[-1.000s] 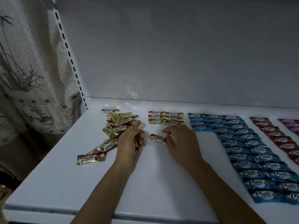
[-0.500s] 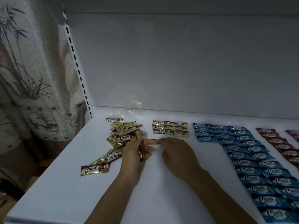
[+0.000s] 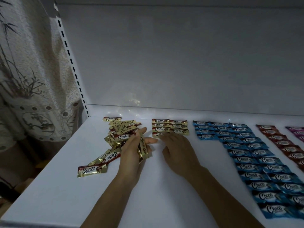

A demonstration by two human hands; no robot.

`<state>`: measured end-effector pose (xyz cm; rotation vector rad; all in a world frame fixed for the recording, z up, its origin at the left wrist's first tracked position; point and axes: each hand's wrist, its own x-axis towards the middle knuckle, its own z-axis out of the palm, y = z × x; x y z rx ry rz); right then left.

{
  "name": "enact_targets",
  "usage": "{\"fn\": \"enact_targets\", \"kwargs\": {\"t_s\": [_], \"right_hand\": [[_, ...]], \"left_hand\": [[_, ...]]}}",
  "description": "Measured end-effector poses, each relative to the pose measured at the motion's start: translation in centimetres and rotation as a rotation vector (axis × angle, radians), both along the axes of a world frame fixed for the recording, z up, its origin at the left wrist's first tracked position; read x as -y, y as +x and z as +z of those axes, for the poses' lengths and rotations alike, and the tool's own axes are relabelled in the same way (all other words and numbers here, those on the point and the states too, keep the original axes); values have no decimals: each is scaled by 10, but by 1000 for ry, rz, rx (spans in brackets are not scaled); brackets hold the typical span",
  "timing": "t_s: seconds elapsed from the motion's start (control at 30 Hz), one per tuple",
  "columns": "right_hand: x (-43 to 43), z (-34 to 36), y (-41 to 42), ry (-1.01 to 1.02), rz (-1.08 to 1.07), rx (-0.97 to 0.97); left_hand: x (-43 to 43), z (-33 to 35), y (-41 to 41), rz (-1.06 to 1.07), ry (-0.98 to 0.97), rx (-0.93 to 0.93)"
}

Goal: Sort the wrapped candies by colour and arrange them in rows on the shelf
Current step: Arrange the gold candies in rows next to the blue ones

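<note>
In the head view, the left hand (image 3: 134, 150) curled round a few gold foil-wrapped candies (image 3: 142, 148), seemingly a ready supply beside the loose gold pile (image 3: 121, 130), while the right hand (image 3: 179, 148), fingers straight, touched the nearest candy (image 3: 157, 134) of the gold rows (image 3: 170, 127) on the white shelf (image 3: 65, 186), apparently squaring it.

Place: shop-style display shelving; whether it stands in a store or a home cannot be told.
Shelving: white shelf (image 3: 49, 195), plain back panel (image 3: 181, 63), slotted upright (image 3: 72, 66) at its rear left corner.
Goods: identical "Choco" candies (image 3: 246, 155) in colour rows.
Beside: bamboo-print curtain (image 3: 24, 79) past the left edge.
</note>
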<state>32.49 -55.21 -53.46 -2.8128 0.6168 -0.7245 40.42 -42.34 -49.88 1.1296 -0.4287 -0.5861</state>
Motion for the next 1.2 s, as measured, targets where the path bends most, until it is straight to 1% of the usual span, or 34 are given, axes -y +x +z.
{"fn": "enact_targets", "kwargs": {"t_s": [0.07, 0.1, 0.13, 0.23, 0.27, 0.3, 0.4, 0.57, 0.73, 0.77, 0.83, 0.87, 0.97, 1.1, 1.2], "right_hand": [[-2, 1, -2, 27, 18, 72], [-4, 3, -5, 76, 30, 121], [-7, 7, -8, 173, 51, 180], [-21, 21, -16, 617, 169, 332], [-24, 24, -17, 706, 214, 355], [-27, 25, -17, 735, 244, 357], [-33, 25, -12, 794, 267, 312], [-31, 24, -9, 860, 244, 333], [-26, 29, -12, 876, 143, 454], [-25, 30, -13, 921, 118, 494], [-22, 35, -15, 1063, 88, 603], [-22, 36, -16, 1100, 74, 647], [-19, 33, -16, 1078, 71, 678], [-18, 28, -14, 999, 41, 608], [-19, 31, -13, 1053, 60, 631]], "left_hand": [[0, 0, -1, -7, -13, -18], [0, 1, -1, -10, -19, -29], [0, 1, -2, -12, -25, -39], [1, -1, -2, -25, -63, -91], [0, -1, -3, -35, -78, -95], [0, -1, -3, -50, -81, -81], [-1, -1, -4, -86, -24, -15], [3, -4, -5, -102, 38, 75], [7, -6, -6, -15, 52, 117], [7, -7, -5, -1, 55, 119], [7, -6, -2, 8, 51, 99], [6, -6, -2, 8, 49, 86], [5, -6, 0, 37, 53, 89], [8, -11, 3, 50, -57, -38], [8, -10, 3, 9, -97, -84]]}}
